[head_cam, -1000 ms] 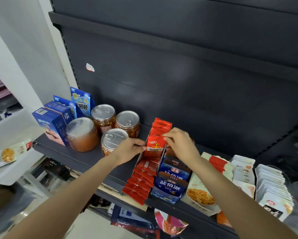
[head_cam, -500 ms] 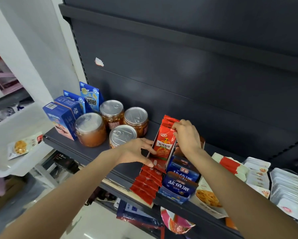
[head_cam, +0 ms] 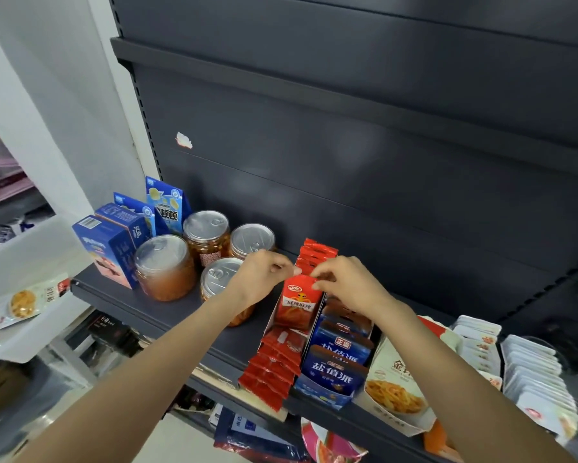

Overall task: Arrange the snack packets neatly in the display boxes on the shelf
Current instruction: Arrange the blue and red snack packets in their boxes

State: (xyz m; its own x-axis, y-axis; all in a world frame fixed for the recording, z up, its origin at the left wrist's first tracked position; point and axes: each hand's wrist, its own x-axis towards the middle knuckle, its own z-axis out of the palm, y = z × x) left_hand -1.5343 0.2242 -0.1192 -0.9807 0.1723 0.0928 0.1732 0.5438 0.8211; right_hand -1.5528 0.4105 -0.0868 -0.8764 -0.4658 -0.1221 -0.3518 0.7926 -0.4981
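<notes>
Red packet (head_cam: 297, 302), blue packets (head_cam: 337, 362), dark grey shelf (head_cam: 140, 305), silver-lidded jars (head_cam: 165, 267).

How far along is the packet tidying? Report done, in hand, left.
Done: the blue packets and the white packets stand in neat rows. In hand: both the left hand and the right hand pinch one red packet upright in its display box. Left: the front red packets lie slumped.
</notes>
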